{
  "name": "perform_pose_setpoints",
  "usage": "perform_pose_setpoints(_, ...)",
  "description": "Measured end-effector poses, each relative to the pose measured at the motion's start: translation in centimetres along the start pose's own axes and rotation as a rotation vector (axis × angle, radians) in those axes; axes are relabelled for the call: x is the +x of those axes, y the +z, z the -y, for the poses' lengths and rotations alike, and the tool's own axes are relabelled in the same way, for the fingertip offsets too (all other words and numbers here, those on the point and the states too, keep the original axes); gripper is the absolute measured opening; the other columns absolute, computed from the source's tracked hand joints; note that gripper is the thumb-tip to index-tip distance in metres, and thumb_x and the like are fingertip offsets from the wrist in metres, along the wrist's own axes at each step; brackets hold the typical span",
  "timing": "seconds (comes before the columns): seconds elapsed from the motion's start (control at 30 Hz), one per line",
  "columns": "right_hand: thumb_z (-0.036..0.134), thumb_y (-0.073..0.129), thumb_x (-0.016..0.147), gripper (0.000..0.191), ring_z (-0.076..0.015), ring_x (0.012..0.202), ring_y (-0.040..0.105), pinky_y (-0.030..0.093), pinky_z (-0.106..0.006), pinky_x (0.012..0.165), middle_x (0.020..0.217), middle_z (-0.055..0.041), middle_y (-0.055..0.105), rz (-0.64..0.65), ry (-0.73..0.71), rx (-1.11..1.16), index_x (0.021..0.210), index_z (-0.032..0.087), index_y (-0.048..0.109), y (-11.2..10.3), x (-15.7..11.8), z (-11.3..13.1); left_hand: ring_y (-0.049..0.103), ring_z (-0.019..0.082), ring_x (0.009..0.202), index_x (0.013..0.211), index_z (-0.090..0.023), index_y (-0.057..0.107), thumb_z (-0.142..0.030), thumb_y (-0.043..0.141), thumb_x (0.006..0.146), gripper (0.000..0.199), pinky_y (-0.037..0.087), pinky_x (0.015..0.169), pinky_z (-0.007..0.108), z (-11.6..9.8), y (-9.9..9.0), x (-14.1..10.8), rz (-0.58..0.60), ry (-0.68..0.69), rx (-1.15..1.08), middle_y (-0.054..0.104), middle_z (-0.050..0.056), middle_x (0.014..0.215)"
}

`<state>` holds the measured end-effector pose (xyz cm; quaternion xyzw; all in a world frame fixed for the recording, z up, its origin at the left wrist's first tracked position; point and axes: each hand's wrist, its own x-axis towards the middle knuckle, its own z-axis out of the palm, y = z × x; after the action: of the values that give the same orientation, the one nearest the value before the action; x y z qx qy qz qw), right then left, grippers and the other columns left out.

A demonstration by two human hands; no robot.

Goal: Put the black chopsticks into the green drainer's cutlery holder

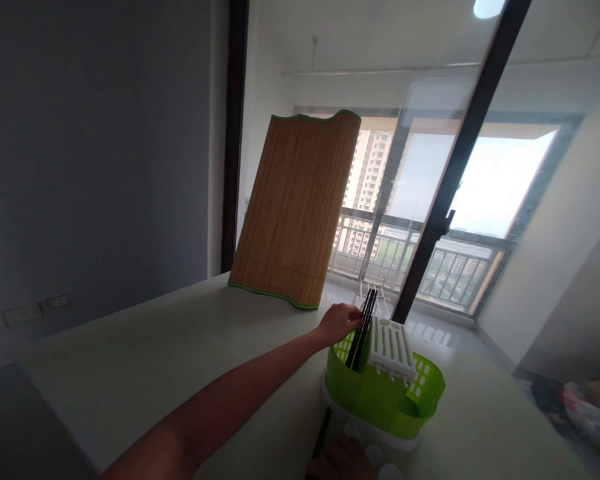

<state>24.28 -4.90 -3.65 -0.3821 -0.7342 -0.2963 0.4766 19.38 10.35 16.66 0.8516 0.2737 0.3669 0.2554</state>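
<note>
My left hand (341,323) is closed at the upper left rim of a green basket (370,393), its fingertips pinched against black chopsticks (364,323). The chopsticks stand tilted in the basket's left part. A white slotted rack (392,347) sits across the basket's top, and a white base (405,441) lies beneath. Low in the view, my right hand (343,460) is dark and cut off by the bottom edge, near another dark stick (324,432) and some small white pieces (375,456). What its fingers hold cannot be made out.
A brown bamboo mat (295,207) with green edging stands upright on the pale table (180,360), behind my left hand. A wire rack (375,293) shows behind the basket. Beyond are glass doors with a dark frame (430,227); assorted items (580,407) lie at the far right.
</note>
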Motion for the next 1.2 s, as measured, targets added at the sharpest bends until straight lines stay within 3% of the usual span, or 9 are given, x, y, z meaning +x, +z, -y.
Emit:
perform_pose_setpoints(0.13, 0.051, 0.031, 0.091, 0.046, -0.0153, 0.052, 0.041, 0.021, -0.030, 0.052, 0.050, 0.0013, 0.048, -0.011, -0.006, 0.018, 0.059, 0.028, 0.055, -0.5, 0.7, 0.1, 0.058, 0.020, 0.104, 0.121, -0.016, 0.056, -0.033, 0.057, 0.081, 0.044, 0.044, 0.091, 0.034, -0.8, -1.2, -2.4, -0.113, 0.050, 0.018, 0.062, 0.010, 0.119)
perform_pose_setpoints(0.23, 0.051, 0.037, 0.090, 0.039, -0.0142, 0.052, 0.044, 0.024, -0.029, 0.050, 0.053, 0.0032, 0.052, 0.022, -0.048, 0.028, 0.065, 0.028, 0.056, -1.1, 1.6, 0.4, 0.058, 0.017, 0.097, 0.117, -0.019, 0.055, -0.031, 0.052, 0.084, 0.035, 0.044, 0.089, 0.031, -0.7, -2.0, -6.1, -0.261, 0.057, 0.038, 0.063, 0.005, 0.110)
perform_pose_setpoints(0.3, 0.046, 0.039, 0.091, 0.032, -0.0132, 0.052, 0.045, 0.025, -0.028, 0.050, 0.054, 0.0051, 0.054, 0.053, -0.065, 0.045, 0.070, 0.029, 0.056, -1.4, 1.9, 0.6, 0.058, 0.014, 0.084, 0.105, -0.020, 0.058, -0.032, 0.048, 0.086, 0.024, 0.045, 0.080, 0.028, -0.1, -2.2, -9.1, -0.288, -0.002, 0.061, 0.065, 0.002, 0.095)
perform_pose_setpoints(0.43, 0.049, 0.056, 0.082, 0.021, -0.0123, 0.056, 0.049, 0.027, -0.027, 0.053, 0.059, 0.0076, 0.059, 0.169, -0.090, 0.065, 0.075, 0.029, 0.055, -1.4, 1.4, 0.6, 0.054, 0.013, 0.063, 0.081, -0.020, 0.058, -0.040, 0.039, 0.090, 0.029, 0.041, 0.061, 0.024, 1.7, -1.7, -14.7, -0.117, -0.194, 0.144, 0.060, -0.002, 0.069)
perform_pose_setpoints(0.57, 0.050, 0.058, 0.080, 0.022, -0.0124, 0.057, 0.049, 0.026, -0.028, 0.054, 0.060, 0.0076, 0.059, 0.162, -0.124, 0.083, 0.073, 0.029, 0.055, -1.2, 1.3, 0.6, 0.056, 0.014, 0.062, 0.073, -0.021, 0.060, -0.045, 0.043, 0.085, 0.032, 0.036, 0.057, 0.024, 2.4, -0.8, -17.7, 0.102, -0.296, 0.319, 0.063, -0.001, 0.068)
perform_pose_setpoints(0.8, 0.044, 0.046, 0.089, 0.029, -0.0130, 0.054, 0.046, 0.025, -0.029, 0.055, 0.057, 0.0063, 0.058, 0.065, -0.121, 0.082, 0.067, 0.027, 0.055, -1.7, 2.4, 0.5, 0.064, 0.025, 0.077, 0.079, -0.021, 0.066, -0.038, 0.059, 0.065, 0.023, 0.045, 0.066, 0.032, 0.3, -0.1, -17.9, 0.376, -0.331, 0.578, 0.069, 0.006, 0.084)
perform_pose_setpoints(0.97, 0.044, 0.057, 0.081, 0.024, -0.0133, 0.055, 0.045, 0.026, -0.029, 0.056, 0.053, 0.0054, 0.054, 0.107, -0.149, 0.048, 0.066, 0.026, 0.053, -2.0, 2.4, 0.3, 0.065, 0.027, 0.086, 0.088, -0.019, 0.070, -0.025, 0.052, 0.070, 0.025, 0.048, 0.073, 0.036, 0.1, -0.3, -17.6, 0.417, -0.351, 0.740, 0.071, 0.012, 0.091)
perform_pose_setpoints(1.1, 0.039, 0.056, 0.081, 0.022, -0.0131, 0.055, 0.043, 0.025, -0.029, 0.057, 0.053, 0.0051, 0.052, 0.079, -0.152, 0.047, 0.065, 0.025, 0.052, -2.3, 2.8, 0.4, 0.065, 0.028, 0.085, 0.089, -0.013, 0.072, -0.006, 0.042, 0.075, 0.034, 0.048, 0.071, 0.036, 0.6, -0.2, -17.5, 0.417, -0.399, 0.857, 0.070, 0.019, 0.090)
perform_pose_setpoints(1.2, 0.037, 0.054, 0.082, 0.024, -0.0131, 0.057, 0.042, 0.024, -0.029, 0.057, 0.053, 0.0048, 0.050, 0.073, -0.131, 0.049, 0.063, 0.025, 0.051, -2.5, 3.2, 0.5, 0.065, 0.030, 0.085, 0.088, -0.011, 0.073, -0.002, 0.041, 0.078, 0.034, 0.048, 0.068, 0.037, 0.9, 0.1, -17.4, 0.408, -0.412, 0.906, 0.069, 0.022, 0.089)
